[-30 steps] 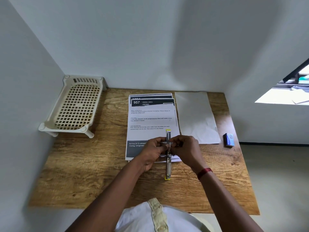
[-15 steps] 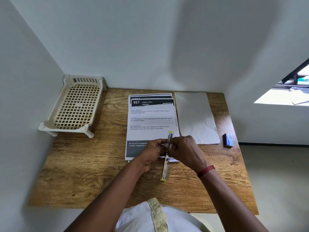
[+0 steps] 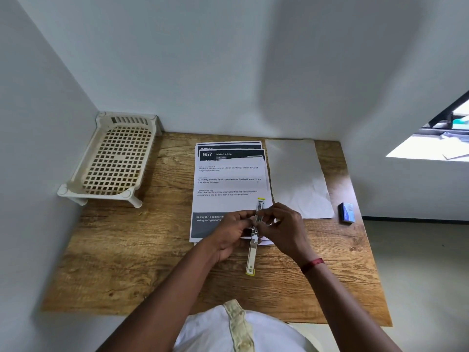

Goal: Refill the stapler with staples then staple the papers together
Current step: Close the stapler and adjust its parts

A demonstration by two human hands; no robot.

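- The stapler (image 3: 255, 235) is swung fully open into one long strip, held up over the near edge of the printed papers (image 3: 229, 189), which lie at the middle of the counter (image 3: 152, 250) toward its back edge.
- Left hand (image 3: 232, 235) pinches the stapler at its hinge from the left; right hand (image 3: 281, 228) pinches from the right. Both grips are closed on its middle, so the two yellow-tipped ends stick out free, one toward the back edge, one toward the near edge.
- I cannot tell whether a strip of staples is between the fingertips.
- Risk: a staple strip is brittle, and pushed in crooked it would likely snap or jam the channel.
- Risk: the sprung arm could snap shut on a finger if a pinch slips.
- The small blue box (image 3: 346, 212), probably staples, sits near the right edge, well apart from both hands.
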